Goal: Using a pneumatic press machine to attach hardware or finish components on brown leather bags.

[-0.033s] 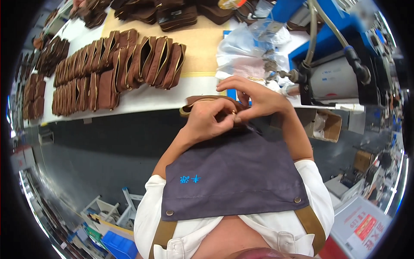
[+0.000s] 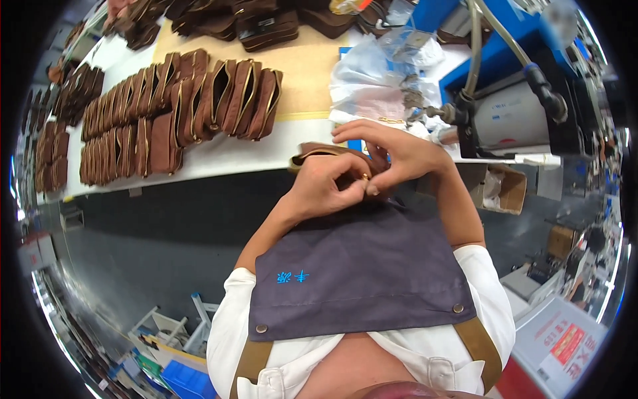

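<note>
At the table's front edge, close to my apron, a small brown zip pouch (image 2: 318, 149) with a gold-coloured zip edge is partly hidden behind my hands. My left hand (image 2: 322, 181) is closed on it, thumb and forefinger pinched together. A tiny gold-coloured metal piece (image 2: 365, 177) shows at those fingertips; its exact kind is too small to tell. My right hand (image 2: 405, 157) bends round the pouch's right end, thumb beside the metal piece and upper fingers reaching left over it. Rows of similar brown pouches (image 2: 159, 139) stand at the left, several with their zips undone.
On the right of the white table (image 2: 232, 154) stands a blue-framed machine with a grey cylinder (image 2: 508, 120) and hoses. Clear plastic bags (image 2: 369, 73) and a gold chain (image 2: 391, 121) lie beside it. More dark brown pouches (image 2: 269, 30) are piled at the back. Below right is a cardboard box (image 2: 512, 189).
The pouch has shifted slightly right and up in the picture with my left hand. The fingertips have parted a little, and the gold-coloured piece shows more plainly.
</note>
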A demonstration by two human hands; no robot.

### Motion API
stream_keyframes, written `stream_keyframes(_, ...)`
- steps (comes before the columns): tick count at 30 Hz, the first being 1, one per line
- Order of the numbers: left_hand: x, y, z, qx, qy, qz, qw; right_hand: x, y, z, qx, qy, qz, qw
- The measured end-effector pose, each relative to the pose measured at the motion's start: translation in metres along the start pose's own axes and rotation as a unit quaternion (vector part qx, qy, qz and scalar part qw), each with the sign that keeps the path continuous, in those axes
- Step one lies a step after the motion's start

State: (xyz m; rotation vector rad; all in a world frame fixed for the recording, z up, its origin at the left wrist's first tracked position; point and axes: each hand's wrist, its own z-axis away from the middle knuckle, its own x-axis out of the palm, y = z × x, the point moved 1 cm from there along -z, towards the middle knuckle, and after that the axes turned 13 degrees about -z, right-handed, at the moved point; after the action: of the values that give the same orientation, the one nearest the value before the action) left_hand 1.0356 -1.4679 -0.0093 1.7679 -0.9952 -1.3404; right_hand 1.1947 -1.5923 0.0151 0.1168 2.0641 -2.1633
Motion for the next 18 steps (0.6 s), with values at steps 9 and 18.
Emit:
stream_keyframes(9, 0.023, 0.008, -0.044, 0.086, -0.216, 0.111, 0.966, 0.024, -0.003, 0.082, 0.16, 0.1, 0.018, 0.982)
stream_keyframes(18, 0.075, -0.02, -0.085, 0.101, -0.111, 0.012, 0.989, 0.026, 0.023, 0.119, 0.133, 0.431, -0.06, 0.89)
